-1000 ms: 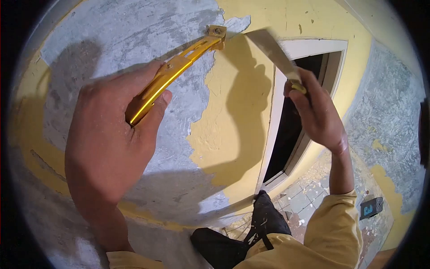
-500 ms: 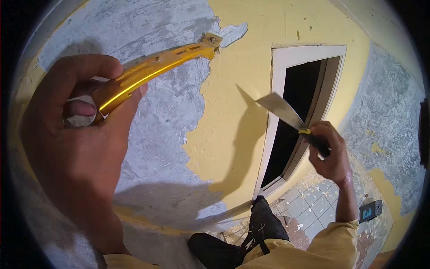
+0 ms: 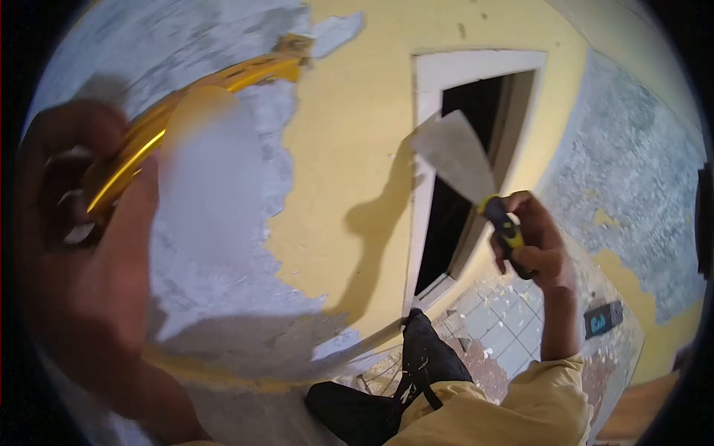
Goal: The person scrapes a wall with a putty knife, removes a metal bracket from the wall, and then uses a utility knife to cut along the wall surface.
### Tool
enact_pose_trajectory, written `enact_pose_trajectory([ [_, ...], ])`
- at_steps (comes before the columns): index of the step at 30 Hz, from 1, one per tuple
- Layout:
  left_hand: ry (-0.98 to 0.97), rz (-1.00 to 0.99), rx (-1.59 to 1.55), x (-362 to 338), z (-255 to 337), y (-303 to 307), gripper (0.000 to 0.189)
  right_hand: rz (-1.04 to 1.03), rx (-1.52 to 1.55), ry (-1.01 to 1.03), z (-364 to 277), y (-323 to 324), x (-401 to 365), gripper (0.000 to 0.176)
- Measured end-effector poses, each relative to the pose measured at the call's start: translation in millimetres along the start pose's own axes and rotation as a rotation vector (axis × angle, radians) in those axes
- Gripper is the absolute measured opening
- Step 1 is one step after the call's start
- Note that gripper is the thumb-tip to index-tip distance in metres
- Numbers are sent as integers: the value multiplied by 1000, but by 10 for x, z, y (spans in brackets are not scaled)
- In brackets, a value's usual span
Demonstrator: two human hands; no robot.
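Observation:
My left hand (image 3: 97,245) is wrapped round a gold-coloured metal scraper (image 3: 216,83) with a long, curved-looking handle. The scraper's squared head (image 3: 294,46) overlaps the ragged edge where yellow paint meets bare grey plaster. In my right hand (image 3: 541,241) is a putty knife (image 3: 455,152) with a black and yellow handle. Its wide metal blade points up and left, in front of the white window frame (image 3: 429,149). The blade casts a shadow on the yellow paint (image 3: 349,149). A smeared oval patch covers part of the grey plaster (image 3: 223,290) beside my left hand.
A dark opening lies inside the frame. Paint flakes are scattered over the floor tiles (image 3: 494,338). A dark block-like object with blue marking (image 3: 603,320) lies at the right. Another wall (image 3: 625,163) at the right has rough grey plaster. My legs (image 3: 435,349) are close to the wall.
The view has shifted, so the wall and window sit further left. The putty knife has turned, showing more of its blade face and pointing more upward. Both tools stay in my hands.

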State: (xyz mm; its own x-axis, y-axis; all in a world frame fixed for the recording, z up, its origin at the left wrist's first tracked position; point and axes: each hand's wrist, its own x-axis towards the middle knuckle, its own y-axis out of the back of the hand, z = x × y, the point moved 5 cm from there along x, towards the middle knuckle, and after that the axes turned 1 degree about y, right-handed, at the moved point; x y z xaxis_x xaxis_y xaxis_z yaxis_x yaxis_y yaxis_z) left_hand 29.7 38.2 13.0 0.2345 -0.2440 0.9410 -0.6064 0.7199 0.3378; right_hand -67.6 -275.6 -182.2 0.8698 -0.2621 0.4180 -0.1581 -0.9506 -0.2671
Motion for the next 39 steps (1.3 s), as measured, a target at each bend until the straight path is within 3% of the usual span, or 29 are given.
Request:
enact_pose_trajectory([
  [1, -238, -1, -59, 42, 77, -8, 21, -32, 6, -31, 78, 6, -49, 48],
  [2, -255, -7, -104, 36, 127, -57, 21, 5, -5, 36, 84, -45, -97, 43],
  [4, 67, 60, -279, -6, 87, -91, 20, 106, -48, 192, 66, -28, -173, 35],
  [5, 48, 40, -320, -6, 106, -92, 20, 200, -71, 240, 61, 46, -231, 33],
  [7, -66, 6, -19, 29, 148, -56, 22, 423, -195, 349, 33, 204, -353, 30],
  [8, -98, -11, -67, 35, 215, -43, 22, 566, -389, 360, 32, 331, -437, 31],
  [10, -144, -32, 227, 25, 337, -43, 24, 729, -510, 449, -11, 429, -547, 32],
  [11, -172, -43, 189, 17, 346, -62, 24, 767, -492, 426, -26, 452, -585, 32],
  [14, -171, -27, -80, 10, 333, -74, 25, 765, -346, 441, 63, 588, -593, 29],
  [16, -62, 15, 212, -5, 378, -35, 24, 732, -170, 396, 166, 665, -537, 25],
  [21, -3, -12, 146, 10, 344, -33, 21, 718, 64, 230, 486, 611, -353, 22],
  [23, -29, -29, 141, 8, 288, -14, 21, 584, 368, 195, 481, 463, -123, 19],
  [25, -20, -43, 177, -7, 205, 14, 21, 629, 181, 193, 209, 275, 72, 23],
  [27, -7, -71, 166, -27, 127, 6, 22, 531, 111, 423, -225, -5, 297, 25],
  [29, -7, -98, 90, -47, 64, -29, 23, 169, 101, 715, -761, -326, 505, 24],
  [32, -42, -74, -33, -97, 10, -69, 24, -376, -228, 1062, -1554, -980, 528, 24],
  [33, -97, -55, -117, -106, 40, -65, 24, -401, -230, 1058, -1617, -1040, 609, 24],
  [36, -2, -40, -268, -85, 56, -74, 24, -563, -388, 1087, -1759, -1303, 835, 25],
  [39, -168, 35, -223, -48, 117, -90, 27, -728, -546, 1116, -1825, -1578, 984, 27],
])
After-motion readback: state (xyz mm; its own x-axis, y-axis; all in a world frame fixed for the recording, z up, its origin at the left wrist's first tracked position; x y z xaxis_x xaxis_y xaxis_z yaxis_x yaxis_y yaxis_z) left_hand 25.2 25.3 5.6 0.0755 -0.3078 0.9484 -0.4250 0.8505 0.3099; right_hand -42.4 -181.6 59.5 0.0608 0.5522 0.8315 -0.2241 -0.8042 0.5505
